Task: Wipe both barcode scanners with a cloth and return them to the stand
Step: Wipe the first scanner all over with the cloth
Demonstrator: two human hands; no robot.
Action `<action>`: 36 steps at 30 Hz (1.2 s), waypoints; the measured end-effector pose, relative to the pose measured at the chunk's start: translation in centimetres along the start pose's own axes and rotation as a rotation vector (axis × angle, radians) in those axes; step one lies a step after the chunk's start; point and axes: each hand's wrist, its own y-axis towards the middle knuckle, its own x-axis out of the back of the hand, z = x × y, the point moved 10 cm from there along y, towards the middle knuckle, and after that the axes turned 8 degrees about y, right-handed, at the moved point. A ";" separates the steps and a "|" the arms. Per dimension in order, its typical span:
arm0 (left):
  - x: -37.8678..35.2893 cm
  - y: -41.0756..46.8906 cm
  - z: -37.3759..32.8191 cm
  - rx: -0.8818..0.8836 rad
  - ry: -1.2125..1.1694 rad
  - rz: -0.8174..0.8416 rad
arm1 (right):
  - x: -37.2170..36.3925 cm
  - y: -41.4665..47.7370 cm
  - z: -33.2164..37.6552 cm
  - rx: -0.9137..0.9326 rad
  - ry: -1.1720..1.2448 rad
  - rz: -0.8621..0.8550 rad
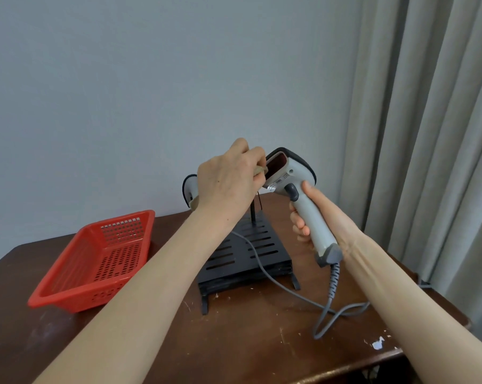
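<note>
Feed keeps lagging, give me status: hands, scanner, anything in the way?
Left hand pinches cloth against scanner window. Right hand grips scanner handle, off the stand. Second scanner half hidden behind left hand. Grey cable lies across stand base.

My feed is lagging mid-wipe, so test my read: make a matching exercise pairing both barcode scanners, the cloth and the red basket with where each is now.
Things: 1 held barcode scanner; 2 second barcode scanner; 3 cloth; 4 red basket.
Places: A on the table, left of the stand; B gripped by its handle in the right hand; C pinched in the left hand, at a scanner window; D mostly hidden behind the left hand.
Pairs: 1-B, 2-D, 3-C, 4-A.
</note>
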 end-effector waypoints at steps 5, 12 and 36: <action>-0.6 0.2 -0.5 -0.075 0.013 0.132 | 0.1 0.1 0.2 0.007 -0.005 -0.008; -1.1 0.2 -0.1 -0.020 -0.130 0.203 | 0.4 0.1 -0.1 -0.005 -0.009 -0.009; -0.3 -0.6 -0.5 0.115 -0.291 -0.030 | -0.3 0.0 -0.8 -0.045 0.037 -0.009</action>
